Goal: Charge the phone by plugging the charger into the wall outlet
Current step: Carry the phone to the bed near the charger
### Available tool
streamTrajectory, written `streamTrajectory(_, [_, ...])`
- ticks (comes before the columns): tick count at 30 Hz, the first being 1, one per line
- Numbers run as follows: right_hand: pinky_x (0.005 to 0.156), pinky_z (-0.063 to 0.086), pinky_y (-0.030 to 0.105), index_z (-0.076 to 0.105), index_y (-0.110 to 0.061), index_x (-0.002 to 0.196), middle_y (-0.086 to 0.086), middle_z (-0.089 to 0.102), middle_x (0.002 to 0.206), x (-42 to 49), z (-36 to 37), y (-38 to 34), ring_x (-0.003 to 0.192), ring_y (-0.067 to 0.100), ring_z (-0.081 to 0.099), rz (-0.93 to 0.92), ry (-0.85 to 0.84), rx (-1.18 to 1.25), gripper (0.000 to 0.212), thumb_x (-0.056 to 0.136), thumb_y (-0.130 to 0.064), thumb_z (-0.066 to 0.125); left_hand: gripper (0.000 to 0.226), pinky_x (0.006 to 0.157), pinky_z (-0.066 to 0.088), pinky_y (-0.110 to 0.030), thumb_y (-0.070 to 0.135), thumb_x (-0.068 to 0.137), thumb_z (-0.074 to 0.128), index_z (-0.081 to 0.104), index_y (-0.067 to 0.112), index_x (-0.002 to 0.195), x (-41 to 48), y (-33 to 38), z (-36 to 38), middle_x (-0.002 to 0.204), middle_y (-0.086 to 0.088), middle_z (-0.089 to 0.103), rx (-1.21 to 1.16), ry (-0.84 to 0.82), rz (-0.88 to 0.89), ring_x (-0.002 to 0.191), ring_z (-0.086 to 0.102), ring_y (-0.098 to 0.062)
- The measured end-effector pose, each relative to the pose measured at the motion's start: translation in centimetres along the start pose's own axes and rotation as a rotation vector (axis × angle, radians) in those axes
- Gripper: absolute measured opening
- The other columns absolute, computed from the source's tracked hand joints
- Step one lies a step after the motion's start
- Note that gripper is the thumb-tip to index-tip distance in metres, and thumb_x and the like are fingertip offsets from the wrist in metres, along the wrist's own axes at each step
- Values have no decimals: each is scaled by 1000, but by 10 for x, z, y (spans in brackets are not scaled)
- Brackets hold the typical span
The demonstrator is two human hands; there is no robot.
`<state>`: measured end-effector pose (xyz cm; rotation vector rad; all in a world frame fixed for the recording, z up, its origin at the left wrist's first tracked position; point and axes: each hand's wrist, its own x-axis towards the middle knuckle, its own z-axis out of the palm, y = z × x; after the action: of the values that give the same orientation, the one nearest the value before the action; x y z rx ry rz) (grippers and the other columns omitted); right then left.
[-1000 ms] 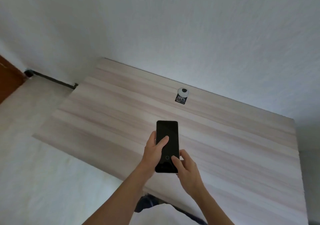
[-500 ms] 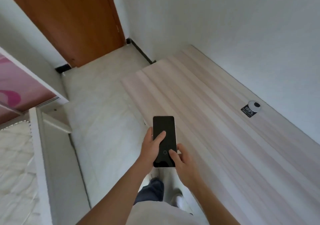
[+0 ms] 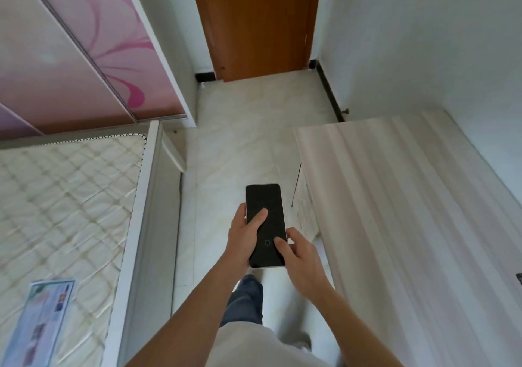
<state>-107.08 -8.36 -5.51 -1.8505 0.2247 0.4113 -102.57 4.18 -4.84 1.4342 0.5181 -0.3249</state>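
A black phone [image 3: 268, 205] with a dark screen and a small circle icon near its bottom is held upright over the floor. My left hand [image 3: 245, 236] grips it from the left side, thumb lying across the screen. My right hand [image 3: 300, 256] touches its lower right edge with the thumb on the screen. No charger and no wall outlet show in the head view.
A pale wooden desk [image 3: 395, 211] runs along the right wall. A bed with a quilted mattress [image 3: 62, 202] and a leaflet [image 3: 39, 321] lies on the left. A pink wardrobe [image 3: 79, 50] and a brown door [image 3: 257, 22] stand ahead, with tiled floor [image 3: 248, 129] between.
The view has swung left from the desk toward the door, bed and wardrobe. The phone stays in both hands, now over the floor instead of over the desk.
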Motion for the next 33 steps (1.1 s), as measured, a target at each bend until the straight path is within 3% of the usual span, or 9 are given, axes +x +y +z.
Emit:
streamTrajectory(3, [59, 52, 10, 50, -22, 108, -4, 69, 93, 47, 12, -21, 80, 10, 70, -12, -38, -52, 13, 102, -32, 44, 18, 74, 62, -39, 29, 96, 64, 59, 20, 110, 39, 19, -16, 101, -10, 73, -48, 28, 16, 88, 74, -27])
streamTrajectory(6, [50, 44, 9, 51, -19, 103, -3, 69, 80, 97, 23, -46, 57, -1, 63, -30, -56, -77, 9, 102, -26, 45, 15, 78, 62, -44, 28, 95, 65, 60, 21, 108, 85, 46, -33, 100, -11, 74, -79, 43, 27, 88, 74, -28])
streamTrajectory(9, [48, 40, 16, 52, -22, 98, 0, 70, 69, 149, 35, -75, 47, 4, 54, -49, -64, -110, 8, 101, -27, 46, 17, 83, 61, -48, 28, 95, 64, 59, 20, 109, 131, 78, -50, 102, -11, 73, -105, 64, 29, 90, 73, -30])
streamTrajectory(12, [51, 44, 26, 52, -26, 96, 5, 73, 76, 197, 50, -104, 53, 21, 58, -51, -78, -117, 8, 100, -29, 46, 18, 84, 60, -51, 28, 95, 64, 59, 19, 110, 174, 108, -68, 103, -11, 73, -123, 79, 24, 91, 73, -31])
streamTrajectory(17, [64, 58, 43, 53, -27, 96, -5, 73, 76, 263, 70, -143, 73, 29, 70, -54, -94, -127, 8, 100, -29, 47, 16, 86, 59, -55, 27, 95, 65, 59, 19, 107, 231, 149, -93, 102, -9, 74, -148, 86, 28, 92, 73, -32])
streamTrajectory(22, [58, 55, 30, 50, -30, 97, -3, 74, 78, 318, 79, -175, 64, 23, 67, -58, -128, -139, 6, 101, -31, 46, 17, 87, 58, -55, 25, 95, 64, 60, 17, 109, 281, 180, -107, 103, -11, 74, -182, 119, 26, 93, 73, -32])
streamTrajectory(24, [63, 58, 35, 51, -32, 93, -5, 73, 74, 343, 80, -185, 74, 31, 69, -55, -138, -121, 8, 100, -31, 47, 18, 87, 58, -55, 25, 95, 64, 60, 17, 111, 303, 190, -109, 104, -11, 73, -196, 136, 27, 93, 73, -32])
streamTrajectory(27, [62, 58, 26, 49, -33, 88, -14, 69, 70, 386, 79, -200, 81, 32, 70, -54, -166, -133, 13, 100, -31, 47, 20, 85, 59, -54, 26, 95, 64, 60, 19, 113, 340, 206, -108, 105, -12, 73, -213, 169, 19, 92, 73, -32])
streamTrajectory(33, [66, 60, 45, 49, -32, 89, 1, 74, 77, 493, 62, -233, 77, 32, 71, -96, -249, -153, 11, 99, -34, 49, 16, 78, 62, -49, 26, 95, 64, 62, 22, 111, 425, 259, -94, 104, -12, 72, -264, 265, 16, 90, 73, -31])
